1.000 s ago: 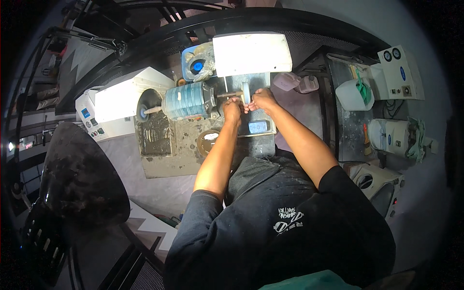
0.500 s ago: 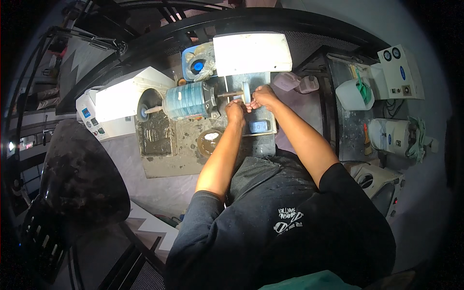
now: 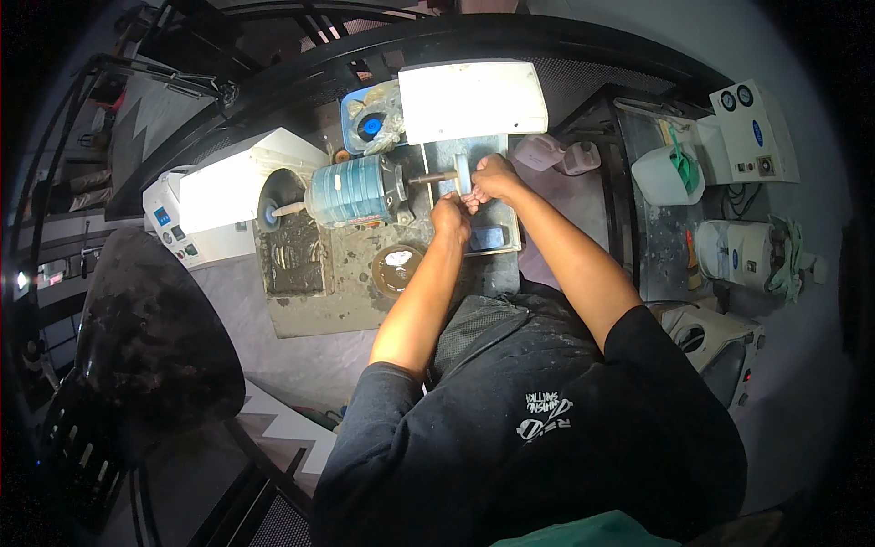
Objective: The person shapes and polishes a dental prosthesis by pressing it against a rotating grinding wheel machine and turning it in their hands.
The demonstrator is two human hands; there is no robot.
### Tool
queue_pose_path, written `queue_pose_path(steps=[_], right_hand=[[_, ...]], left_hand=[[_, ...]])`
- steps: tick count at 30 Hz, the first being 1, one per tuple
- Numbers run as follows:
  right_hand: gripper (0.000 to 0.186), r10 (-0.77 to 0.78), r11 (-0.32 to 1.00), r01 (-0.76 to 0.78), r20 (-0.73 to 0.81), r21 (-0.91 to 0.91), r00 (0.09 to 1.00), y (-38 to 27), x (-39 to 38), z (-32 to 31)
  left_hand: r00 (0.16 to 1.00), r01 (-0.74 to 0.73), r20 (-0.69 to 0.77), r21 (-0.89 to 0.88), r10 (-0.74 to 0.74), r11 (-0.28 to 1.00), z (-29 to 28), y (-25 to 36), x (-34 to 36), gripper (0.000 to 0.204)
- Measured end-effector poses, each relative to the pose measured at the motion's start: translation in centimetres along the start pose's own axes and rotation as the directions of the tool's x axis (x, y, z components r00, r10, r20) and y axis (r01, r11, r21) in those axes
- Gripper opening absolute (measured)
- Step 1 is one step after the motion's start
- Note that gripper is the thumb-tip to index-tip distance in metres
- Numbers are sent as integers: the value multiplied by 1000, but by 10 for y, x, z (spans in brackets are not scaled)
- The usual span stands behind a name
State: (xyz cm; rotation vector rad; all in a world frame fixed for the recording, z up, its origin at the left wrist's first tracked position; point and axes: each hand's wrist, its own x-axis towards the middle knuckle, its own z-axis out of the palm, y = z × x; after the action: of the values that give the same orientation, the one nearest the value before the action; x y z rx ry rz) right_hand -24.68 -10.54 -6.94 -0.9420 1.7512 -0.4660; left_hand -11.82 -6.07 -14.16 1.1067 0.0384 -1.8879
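Note:
A blue ribbed motor [image 3: 355, 190] lies on the workbench with a shaft running out of each side. On its right shaft sits a pale polishing wheel [image 3: 462, 172]. My left hand [image 3: 451, 217] is closed just below that wheel. Against the wheel's right side is my right hand [image 3: 495, 179], its fingers bent and closed. The fingertips of both hands meet at the wheel's lower edge, around something too small to make out. A smartphone [image 3: 488, 238] lies in the metal tray under my hands.
A white hood [image 3: 474, 100] stands behind the wheel, another white housing [image 3: 239, 182] at the left shaft. A brown round bowl [image 3: 397, 271] and a dark grimy tray [image 3: 293, 260] sit nearer. Plastic jugs [image 3: 540, 152] and a white container [image 3: 665, 179] are to the right.
My left hand has shifted slightly right and down, its fingers closer to the right hand. The view has moved a little; both hands stay at the wheel.

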Motion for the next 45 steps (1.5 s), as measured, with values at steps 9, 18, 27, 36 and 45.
queue_pose_path(steps=[9, 18, 27, 36, 45], right_hand=[[13, -151, 977, 143, -35, -158, 988, 10, -9, 5], [6, -419, 899, 398, -97, -184, 903, 18, -59, 3], [14, -696, 716, 653, -176, -246, 697, 32, -71, 11], [9, -790, 612, 752, -169, -243, 589, 35, -75, 15], [5, -578, 816, 558, -201, -154, 791, 38, -65, 10]], left_hand=[[995, -30, 94, 48, 25, 998, 5, -4, -18, 18], [997, -37, 61, -10, 38, 999, -1, -16, -18, 10], [998, -50, 30, -57, 52, 997, 3, -20, -22, 8], [992, -75, 94, -99, 85, 992, -5, -25, -16, 6], [985, -75, 159, 41, 68, 996, -8, -17, -22, 14]])
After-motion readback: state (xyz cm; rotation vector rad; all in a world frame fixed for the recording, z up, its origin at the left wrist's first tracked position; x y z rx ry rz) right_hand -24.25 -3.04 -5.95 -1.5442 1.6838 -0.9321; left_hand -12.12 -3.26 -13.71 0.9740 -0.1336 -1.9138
